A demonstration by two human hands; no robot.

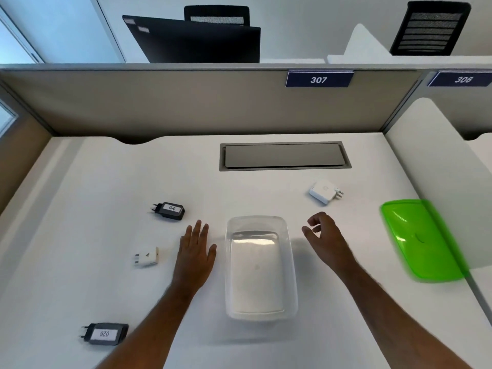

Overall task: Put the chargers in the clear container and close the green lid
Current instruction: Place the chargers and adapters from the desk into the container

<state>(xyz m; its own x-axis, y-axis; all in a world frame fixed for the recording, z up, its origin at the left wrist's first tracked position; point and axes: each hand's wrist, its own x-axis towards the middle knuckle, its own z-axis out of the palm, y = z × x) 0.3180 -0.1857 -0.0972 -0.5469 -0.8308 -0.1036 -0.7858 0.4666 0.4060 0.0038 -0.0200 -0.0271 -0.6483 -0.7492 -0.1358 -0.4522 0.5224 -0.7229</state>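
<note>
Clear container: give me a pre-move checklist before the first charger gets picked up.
1. Clear container open and holding nothing: ok.
2. Green lid off, at the far right: ok.
3. Four chargers out on the desk: ok.
4. Left hand flat and holding nothing: ok.
5. Right hand curled, holding nothing, nearest the white charger: ok.
6. Cables attached to chargers: none seen, ok.

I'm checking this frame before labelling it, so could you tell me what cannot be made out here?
All from the head view:
- Green lid: motion blur smears its edges, and whether it leans on the white divider is unclear.
- Black charger: its label is upside down and too soft to read surely.
- Left hand: whether the palm touches the desk cannot be told.
- Right hand: curled, apparently holding nothing.
- Clear container: apparently holds no chargers yet.
</note>
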